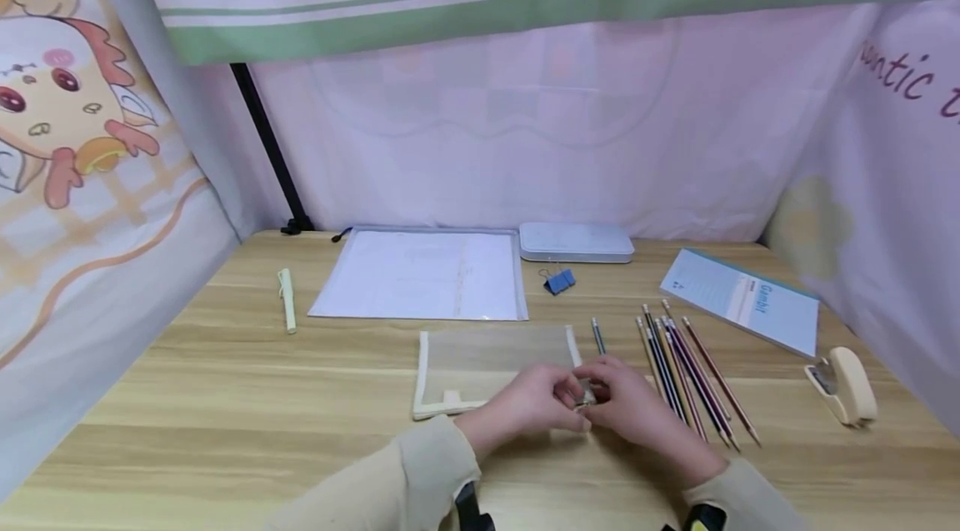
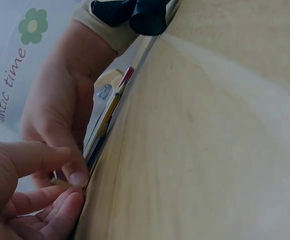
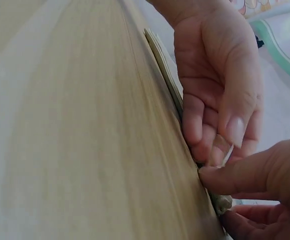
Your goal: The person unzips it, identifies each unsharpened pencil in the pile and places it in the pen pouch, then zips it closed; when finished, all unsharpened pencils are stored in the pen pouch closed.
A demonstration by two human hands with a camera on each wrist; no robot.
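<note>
A see-through pouch (image 1: 480,360) with cream edging lies flat on the table in the head view. Both hands meet at its lower right corner. My left hand (image 1: 528,399) comes in from the left with bent fingers, holding the edge there; the right wrist view shows its thumb (image 3: 237,125) beside a small pale flap (image 3: 227,156). From the other side, my right hand (image 1: 630,402) pinches the pouch's corner (image 3: 222,202) between thumb and fingers. Fingers partly hide that corner. Just beyond the right hand, a dark pencil (image 1: 597,335) sticks out.
Several pencils (image 1: 686,373) lie right of the hands, with a cream stapler (image 1: 847,388) and a blue notebook (image 1: 742,302) farther right. Behind are a document folder (image 1: 423,274), a blue binder clip (image 1: 558,281) and a pale flat case (image 1: 576,242). A light green pen (image 1: 287,302) lies left.
</note>
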